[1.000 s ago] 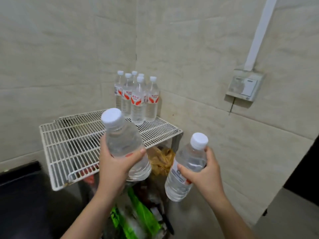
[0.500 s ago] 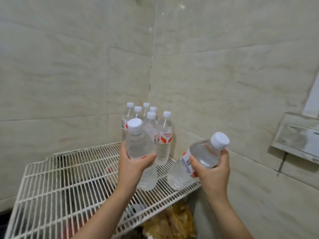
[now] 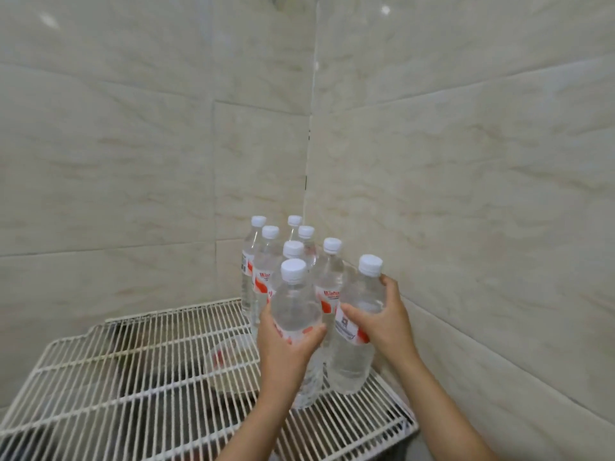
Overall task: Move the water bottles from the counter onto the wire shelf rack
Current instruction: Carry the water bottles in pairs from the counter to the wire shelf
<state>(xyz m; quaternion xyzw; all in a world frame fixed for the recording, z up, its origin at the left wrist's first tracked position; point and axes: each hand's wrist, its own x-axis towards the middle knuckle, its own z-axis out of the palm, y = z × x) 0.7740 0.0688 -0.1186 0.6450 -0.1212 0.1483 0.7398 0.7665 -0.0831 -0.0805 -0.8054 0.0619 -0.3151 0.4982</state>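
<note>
Beige marbled wall tiles (image 3: 466,161) meeting in corner — blurred dark clutter (image 3: 186,377) under wires.

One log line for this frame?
left hand: holding bottle | right hand: holding second bottle | both upright at rack beside six stored

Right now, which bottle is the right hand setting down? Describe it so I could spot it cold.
Find the white wire shelf rack in the tiled corner, with a cluster of white-capped water bottles at its back. The one you want stands at the cluster's front right, nearest the right-hand wall, gripped by the right hand. Unlike its neighbours' orange fronts, its label shows white print.
</note>
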